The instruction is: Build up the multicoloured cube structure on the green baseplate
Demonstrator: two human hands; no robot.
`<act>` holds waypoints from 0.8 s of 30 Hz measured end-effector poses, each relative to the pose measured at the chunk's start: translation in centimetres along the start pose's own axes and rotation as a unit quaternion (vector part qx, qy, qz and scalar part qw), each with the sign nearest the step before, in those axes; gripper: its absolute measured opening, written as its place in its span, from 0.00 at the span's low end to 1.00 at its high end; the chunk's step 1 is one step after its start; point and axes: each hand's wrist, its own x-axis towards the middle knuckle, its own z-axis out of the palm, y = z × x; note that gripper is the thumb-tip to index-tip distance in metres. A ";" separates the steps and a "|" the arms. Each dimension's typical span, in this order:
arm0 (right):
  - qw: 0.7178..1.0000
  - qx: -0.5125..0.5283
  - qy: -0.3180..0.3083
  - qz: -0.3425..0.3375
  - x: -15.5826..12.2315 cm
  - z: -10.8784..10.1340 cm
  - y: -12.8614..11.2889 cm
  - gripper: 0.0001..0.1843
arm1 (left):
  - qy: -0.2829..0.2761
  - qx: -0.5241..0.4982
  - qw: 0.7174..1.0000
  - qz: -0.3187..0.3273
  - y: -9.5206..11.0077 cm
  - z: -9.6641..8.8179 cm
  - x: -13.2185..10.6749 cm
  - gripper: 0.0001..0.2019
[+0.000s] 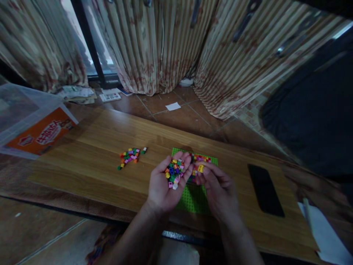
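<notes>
Palm up, my left hand point(162, 187) is cupped around a heap of small toy bricks point(174, 172) in many colours. My right hand point(220, 191) pinches a yellow toy brick point(201, 168) between thumb and fingers, just to the right of the heap. Both hands are above a green studded baseplate point(194, 200), which they partly cover. Rows of coloured bricks point(205, 158) sit on the baseplate's far part, partly hidden by my fingers. A loose cluster of bricks point(129, 156) lies on the wooden table point(96, 176) to the left.
A black phone-like slab point(266, 189) lies on the table at right. A clear plastic box point(30, 121) with an orange label stands at the left end. White paper point(325, 232) is at the lower right. Beyond the table are a tiled floor point(190, 121) and striped curtains point(162, 48).
</notes>
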 end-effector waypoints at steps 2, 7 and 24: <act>0.998 -0.057 0.005 -0.019 -0.1 0.3 -0.3 0.10 | 0.007 0.013 1.000 -0.015 -0.1 0.0 0.0 0.14; 0.984 -0.136 0.077 -0.087 -0.2 1.3 -1.0 0.08 | 0.029 0.022 0.998 -0.048 0.2 -0.3 0.1 0.14; 0.971 -0.202 0.032 -0.128 0.0 2.7 -1.9 0.07 | -0.005 0.062 0.997 -0.055 1.2 -0.5 -0.4 0.16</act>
